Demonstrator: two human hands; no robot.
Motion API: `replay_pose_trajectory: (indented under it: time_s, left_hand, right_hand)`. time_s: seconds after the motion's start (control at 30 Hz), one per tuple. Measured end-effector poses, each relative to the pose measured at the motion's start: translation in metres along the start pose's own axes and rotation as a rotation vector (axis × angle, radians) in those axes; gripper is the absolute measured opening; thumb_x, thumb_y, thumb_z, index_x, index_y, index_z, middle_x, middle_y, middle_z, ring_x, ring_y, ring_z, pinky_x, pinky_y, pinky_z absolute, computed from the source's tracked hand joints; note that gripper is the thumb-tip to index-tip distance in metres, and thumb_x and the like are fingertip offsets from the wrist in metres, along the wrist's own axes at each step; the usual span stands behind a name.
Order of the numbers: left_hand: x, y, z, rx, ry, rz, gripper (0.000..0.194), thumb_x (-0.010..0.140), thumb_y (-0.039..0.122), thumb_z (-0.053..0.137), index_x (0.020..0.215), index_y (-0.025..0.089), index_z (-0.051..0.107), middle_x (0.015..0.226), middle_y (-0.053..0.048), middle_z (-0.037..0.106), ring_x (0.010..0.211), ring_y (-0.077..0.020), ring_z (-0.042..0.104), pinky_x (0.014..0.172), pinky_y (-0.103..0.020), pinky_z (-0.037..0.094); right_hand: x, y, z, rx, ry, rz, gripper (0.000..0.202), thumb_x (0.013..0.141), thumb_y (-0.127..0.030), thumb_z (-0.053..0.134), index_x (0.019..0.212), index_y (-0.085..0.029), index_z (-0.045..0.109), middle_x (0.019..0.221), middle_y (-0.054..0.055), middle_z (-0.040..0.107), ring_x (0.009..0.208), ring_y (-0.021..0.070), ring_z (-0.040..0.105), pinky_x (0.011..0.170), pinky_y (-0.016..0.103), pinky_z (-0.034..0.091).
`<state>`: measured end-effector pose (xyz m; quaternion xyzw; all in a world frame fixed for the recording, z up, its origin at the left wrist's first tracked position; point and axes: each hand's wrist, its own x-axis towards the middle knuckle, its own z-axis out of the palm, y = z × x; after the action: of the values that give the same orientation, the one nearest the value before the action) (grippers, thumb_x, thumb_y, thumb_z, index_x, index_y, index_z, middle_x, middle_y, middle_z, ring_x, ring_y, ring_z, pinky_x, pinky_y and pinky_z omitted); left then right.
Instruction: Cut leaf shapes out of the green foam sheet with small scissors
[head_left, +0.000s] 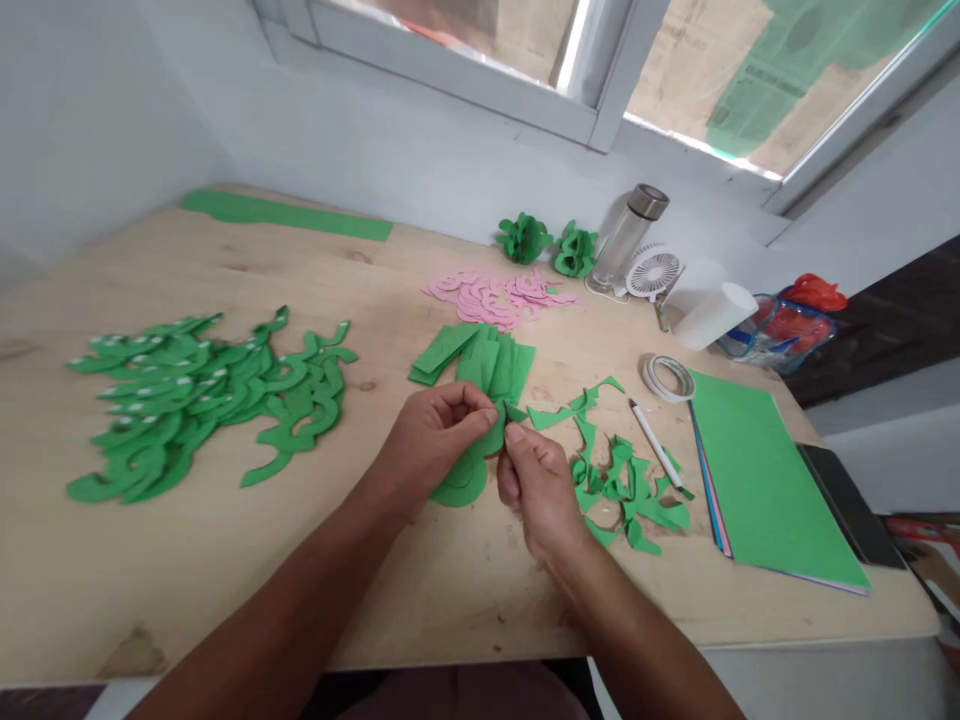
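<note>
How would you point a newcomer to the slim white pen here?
On the right of the pale wooden table, find the large stack of coloured paper sheets topped with green. Left of it, by the curly green paper scraps, lies the pen. Unlike them, it is straight and white, with dark ends.

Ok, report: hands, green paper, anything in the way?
Left hand pinching green paper; right hand closed at its edge. Strips just beyond. Scraps near right hand, possibly in the way.

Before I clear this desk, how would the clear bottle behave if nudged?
The bottle stands tall and narrow, so it would probably tip easily. Its round sides suggest it might then roll. The see-through body looks hard, perhaps breakable.
</note>
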<state>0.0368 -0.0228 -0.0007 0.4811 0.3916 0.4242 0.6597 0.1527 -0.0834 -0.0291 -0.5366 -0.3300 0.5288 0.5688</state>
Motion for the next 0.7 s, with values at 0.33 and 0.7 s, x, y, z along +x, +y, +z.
replay_pose_trajectory:
  time_s: [0.33,0.7]
  left_hand:
    - [0.0005,-0.0007,-0.001,0.033,-0.01,0.009,0.013,0.068,0.025,0.074,0.062,0.02,0.063,0.054,0.005,0.056,0.052,-0.0105,0.048,0.051,-0.023,0.037]
    - [0.0025,0.0,-0.0044,-0.007,-0.089,-0.005,0.017,0.07,0.026,0.077,0.062,0.021,0.063,0.055,0.004,0.06,0.052,-0.0134,0.058,0.053,-0.025,0.045]
  right_hand:
    - [0.0003,0.0002,-0.0009,-0.007,-0.005,-0.004,0.06,0.078,-0.074,0.067,0.051,-0.024,0.046,0.038,-0.008,0.037,0.036,0.0074,0.025,0.037,0.024,0.02]
    - [-0.0006,-0.0014,0.0,-0.006,0.002,-0.008,0.06,0.077,-0.074,0.068,0.052,-0.024,0.05,0.038,-0.008,0.038,0.036,0.0071,0.026,0.037,0.023,0.02]
